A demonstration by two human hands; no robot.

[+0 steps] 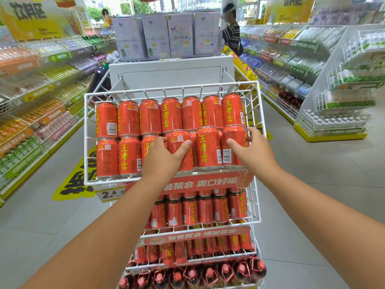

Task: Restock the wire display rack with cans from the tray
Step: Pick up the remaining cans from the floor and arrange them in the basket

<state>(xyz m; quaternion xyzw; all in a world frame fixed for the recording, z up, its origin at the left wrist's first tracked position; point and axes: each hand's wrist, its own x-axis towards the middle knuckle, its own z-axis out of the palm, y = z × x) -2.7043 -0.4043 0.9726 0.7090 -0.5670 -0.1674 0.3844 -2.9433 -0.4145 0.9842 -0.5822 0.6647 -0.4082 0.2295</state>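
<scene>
A shop aisle with a grey tiled floor [325,184] is seen, lined on both sides by long shelves [41,97] packed with bottled drinks. A yellow floor sticker [73,180] with black lettering lies left of centre. In the middle stands a white wire display rack [257,113] of several tiers, backed by a white panel [170,74], on top of which pale purple cartons [166,34] are lined up. A person in a striped shirt [232,36] is seen behind, to the right.

The top tier is filled with red cans [129,119] lying tilted in two rows (yellow characters on most labels). More red cans [206,209] are held in the tiers below, and dark bottles with red caps [210,274] sit at the bottom. A price tag [110,193] is clipped under the top tier's front edge.

Both bare arms are stretched forward to the front row. The left hand [162,157] is wrapped round one can [180,151], thumb spread to its right side, fingers curled over its left. The right hand [252,147] is clamped on the rightmost can [233,144], thumb across its front, fingers round the far side by the wire wall.
</scene>
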